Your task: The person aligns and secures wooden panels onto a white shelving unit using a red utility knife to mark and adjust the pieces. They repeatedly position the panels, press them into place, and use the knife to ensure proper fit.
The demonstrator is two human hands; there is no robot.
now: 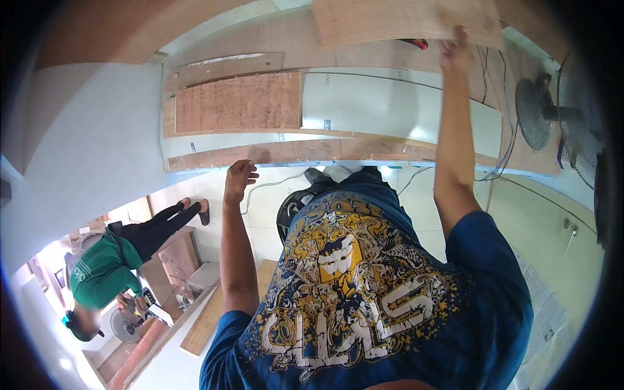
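A light wood-faced plywood board (390,21) stretches across the top of the view, cut off by its upper edge. My right hand (456,53) reaches far forward to the board's near edge at its right end. One finger lies over the face and the others are at the edge, partly blurred. Over the near edge of the workbench, my left hand (241,177) hangs with loosely bent, parted fingers and nothing in it. Under the board's near edge pokes out a red and black tool (415,43), its kind mostly hidden.
On the bench lie a reddish plywood panel (237,103), a white panel (370,104) and long wood strips (221,156). A fan (536,114) and loose cables (504,143) are at the right. At lower left, a person in green (104,270) works with a power tool.
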